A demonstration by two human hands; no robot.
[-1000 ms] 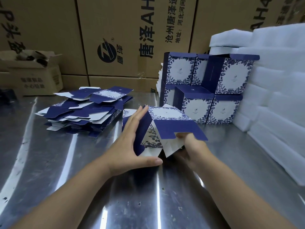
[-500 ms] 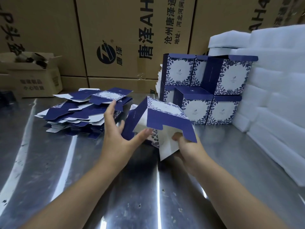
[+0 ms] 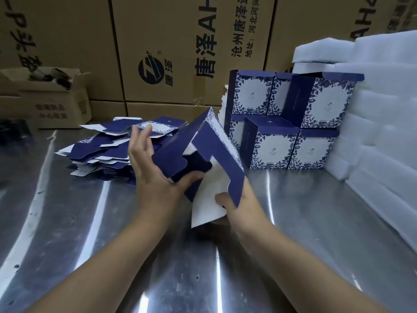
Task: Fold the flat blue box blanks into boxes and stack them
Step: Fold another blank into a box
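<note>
Over steel desk [image 3: 316, 222], half-folded box [image 3: 216, 150] pinched at lower edge by right grip [image 3: 239, 206], left grip [image 3: 149, 175] spread flat against its side.

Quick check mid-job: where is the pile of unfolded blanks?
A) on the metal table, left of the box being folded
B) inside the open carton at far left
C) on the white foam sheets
A: the pile of flat blanks lies on the metal table, to the left of the half-folded box.
</note>
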